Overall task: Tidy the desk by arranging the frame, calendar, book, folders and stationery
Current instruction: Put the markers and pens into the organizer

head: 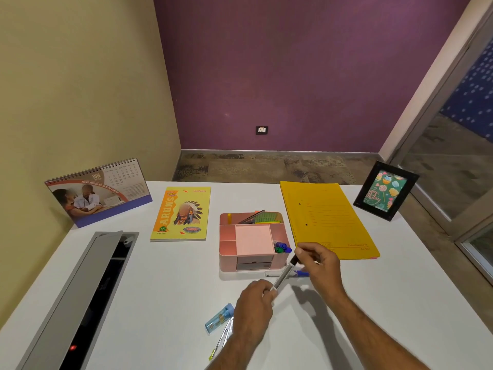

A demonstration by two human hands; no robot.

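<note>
Both hands, left hand (253, 303) and right hand (318, 265), pinch one pen (284, 276) at its ends, stationery step underway; next likely drops it into the pink organizer (229, 259) at twelve o'clock.

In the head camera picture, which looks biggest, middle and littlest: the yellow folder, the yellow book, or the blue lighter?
1. Yellow folder, biggest.
2. Yellow book.
3. Blue lighter, littlest, even though it lies nearest the camera.

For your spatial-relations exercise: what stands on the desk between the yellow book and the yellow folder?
In the head view, the pink organiser stands between the book and the folder.
</note>
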